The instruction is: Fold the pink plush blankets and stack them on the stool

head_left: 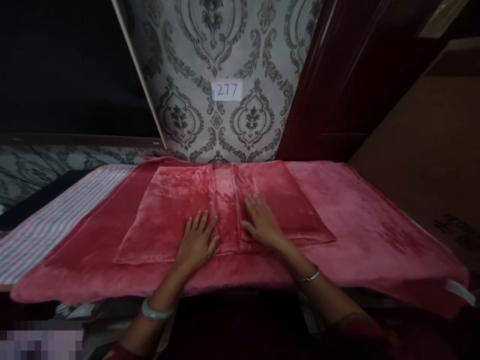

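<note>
A piece of red plush fabric (165, 215) lies with its left and right sides folded in, leaving a narrow strip between the two panels. My left hand (197, 240) rests flat on the left panel near that strip, fingers spread. On the right panel (285, 200) lies my right hand (260, 220), palm down with fingers stretched out and slightly blurred. Beneath the folded piece spreads a larger pink-red plush blanket (345, 215), which hangs over the front edge. Neither hand grips anything.
A striped cloth (75, 215) lies at the left. A dark screen (71, 70) stands behind it. On the patterned wall (187, 110) is a paper label reading 277 (227, 90). Dark red glossy furniture (337, 75) and a large cardboard box (423, 150) border the right.
</note>
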